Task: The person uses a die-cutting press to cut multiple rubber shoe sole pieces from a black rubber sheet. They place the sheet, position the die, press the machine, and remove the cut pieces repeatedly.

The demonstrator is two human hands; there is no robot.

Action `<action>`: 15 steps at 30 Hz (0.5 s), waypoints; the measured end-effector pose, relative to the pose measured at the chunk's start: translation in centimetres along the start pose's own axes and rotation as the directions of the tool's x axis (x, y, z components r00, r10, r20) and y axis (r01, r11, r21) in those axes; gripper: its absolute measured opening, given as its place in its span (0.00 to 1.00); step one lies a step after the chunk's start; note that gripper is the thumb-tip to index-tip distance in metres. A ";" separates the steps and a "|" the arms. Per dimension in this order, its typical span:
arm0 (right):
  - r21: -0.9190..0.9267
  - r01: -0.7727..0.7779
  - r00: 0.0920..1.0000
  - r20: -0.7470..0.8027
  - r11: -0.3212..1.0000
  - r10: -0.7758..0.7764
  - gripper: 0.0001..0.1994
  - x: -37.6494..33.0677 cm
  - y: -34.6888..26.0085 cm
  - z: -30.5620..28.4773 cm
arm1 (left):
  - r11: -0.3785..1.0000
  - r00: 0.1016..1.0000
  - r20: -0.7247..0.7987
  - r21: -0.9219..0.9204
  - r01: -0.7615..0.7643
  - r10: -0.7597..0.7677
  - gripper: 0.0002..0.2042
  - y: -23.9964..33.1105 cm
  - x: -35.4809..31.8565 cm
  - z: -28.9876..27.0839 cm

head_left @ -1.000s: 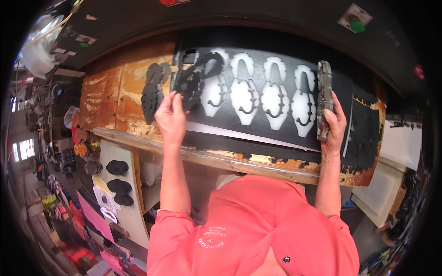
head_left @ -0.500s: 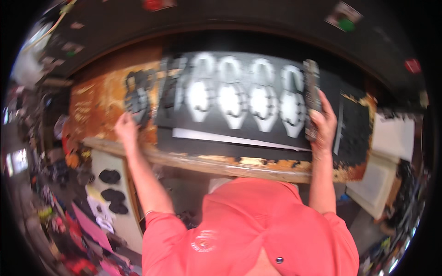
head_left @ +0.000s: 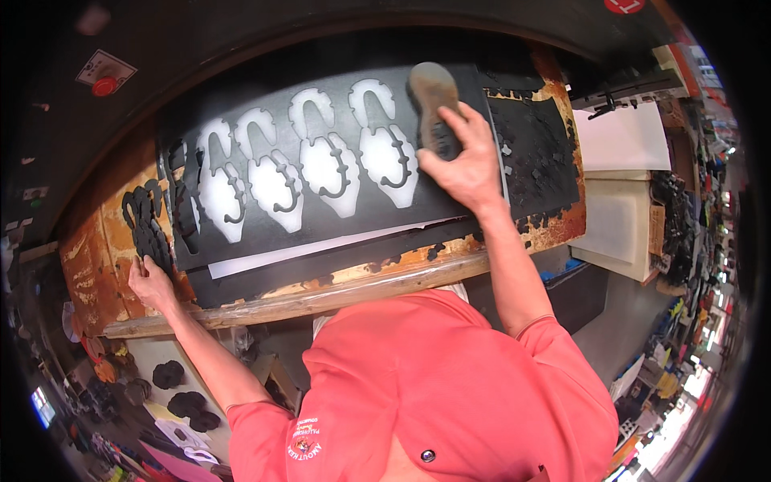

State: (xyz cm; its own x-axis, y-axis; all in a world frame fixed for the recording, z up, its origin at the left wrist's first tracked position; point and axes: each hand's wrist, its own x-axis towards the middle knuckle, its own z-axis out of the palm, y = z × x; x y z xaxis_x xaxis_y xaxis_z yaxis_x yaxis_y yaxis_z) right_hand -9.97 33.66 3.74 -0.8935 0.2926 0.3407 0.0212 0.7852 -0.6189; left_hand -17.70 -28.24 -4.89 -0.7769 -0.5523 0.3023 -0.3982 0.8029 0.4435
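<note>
My right hand (head_left: 472,167) grips a long shoe-shaped cutting die (head_left: 434,90) by its near end and right side, fingers and thumb curled about it. The die has a brownish, worn top and sits over the right part of a black sheet (head_left: 317,231). Left of it, several shoe-upper-shaped cutouts in that sheet show white. My left hand (head_left: 152,287) pinches the near end of dark cut pieces (head_left: 144,225) at the table's left side. Where its fingertips meet them is partly hidden.
A white sheet (head_left: 321,248) shows beneath the black one's front edge. The worn table has a wooden front rail (head_left: 361,299). A dark machine beam with a red button (head_left: 104,86) spans the far side. Black scrap sheet (head_left: 542,153) lies right; a pale box (head_left: 614,217) stands beyond.
My right hand has brought the die from upright on edge to a flatter pose, its top face showing. My left hand stays at the dark pieces. The whole view has turned rightward.
</note>
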 end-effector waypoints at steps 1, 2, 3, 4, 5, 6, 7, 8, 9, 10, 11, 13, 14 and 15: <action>-0.136 0.017 0.998 0.054 0.991 -0.010 0.34 -0.2 0.0 0.6 | 0.997 0.998 -0.025 -0.032 -0.063 0.062 0.19 1.4 -0.7 -0.1; -0.132 0.015 0.999 0.039 0.991 -0.010 0.34 -0.3 0.2 0.8 | 0.991 0.991 -0.056 -0.060 -0.122 0.119 0.19 3.0 -1.5 -0.2; -0.112 0.040 0.999 0.023 0.993 -0.038 0.34 -0.4 0.4 0.9 | 0.985 0.986 -0.081 -0.084 -0.151 0.144 0.19 4.6 -2.2 -0.6; -0.099 0.038 0.999 0.029 0.994 -0.036 0.34 -0.5 0.5 1.0 | 0.969 0.981 -0.082 -0.161 -0.187 0.175 0.17 6.3 -3.4 -0.9; -0.086 0.040 0.999 0.032 0.995 -0.038 0.35 -0.6 0.7 0.9 | 0.943 0.975 -0.063 -0.249 -0.222 0.213 0.16 8.2 -4.5 -1.1; -0.093 0.029 0.999 0.030 0.995 -0.027 0.35 -1.0 0.8 0.7 | 0.907 0.966 -0.045 -0.337 -0.254 0.254 0.15 10.1 -5.8 -1.4; -0.100 0.023 0.999 0.027 0.995 -0.021 0.36 -1.3 0.8 0.5 | 0.855 0.949 -0.045 -0.421 -0.302 0.313 0.14 12.0 -7.4 -1.9; -0.100 0.068 0.998 -0.008 0.993 -0.069 0.37 -1.7 0.9 0.3 | 0.832 0.930 0.008 -0.450 -0.326 0.368 0.13 13.8 -9.2 -2.6; -0.090 0.019 1.000 -0.003 0.996 -0.019 0.37 -2.2 0.8 0.2 | 0.788 0.890 0.036 -0.482 -0.383 0.455 0.11 15.5 -11.3 -3.3; -0.073 0.021 0.999 -0.031 0.997 -0.023 0.37 -2.8 0.8 0.2 | 0.768 0.878 0.119 -0.548 -0.332 0.465 0.10 17.1 -13.9 -4.1; -0.054 -0.005 0.999 -0.042 0.999 0.003 0.37 -3.4 0.7 0.4 | 0.739 0.858 0.196 -0.618 -0.268 0.475 0.09 18.5 -16.7 -5.0; -0.013 0.036 0.995 -0.095 0.999 -0.037 0.35 -3.9 1.0 0.7 | 0.629 0.699 0.319 -0.740 -0.238 0.640 0.05 20.6 -21.8 -6.2; 0.001 0.038 0.994 -0.099 0.999 -0.038 0.35 -4.1 1.2 0.9 | 0.575 0.634 0.300 -0.768 -0.282 0.712 0.03 21.6 -24.5 -6.4; 0.014 0.041 0.994 -0.106 0.999 -0.040 0.35 -4.0 1.5 1.0 | 0.517 0.575 0.282 -0.803 -0.296 0.768 0.02 22.3 -26.5 -6.4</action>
State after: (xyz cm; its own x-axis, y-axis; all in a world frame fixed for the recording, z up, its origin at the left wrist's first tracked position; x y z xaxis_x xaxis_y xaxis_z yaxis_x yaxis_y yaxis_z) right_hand -6.82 33.11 0.69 -0.8412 0.3172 0.4378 -0.0219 0.7891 -0.6138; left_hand -2.88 2.93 2.38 -0.8900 0.3622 0.2769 0.4164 0.3984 0.8173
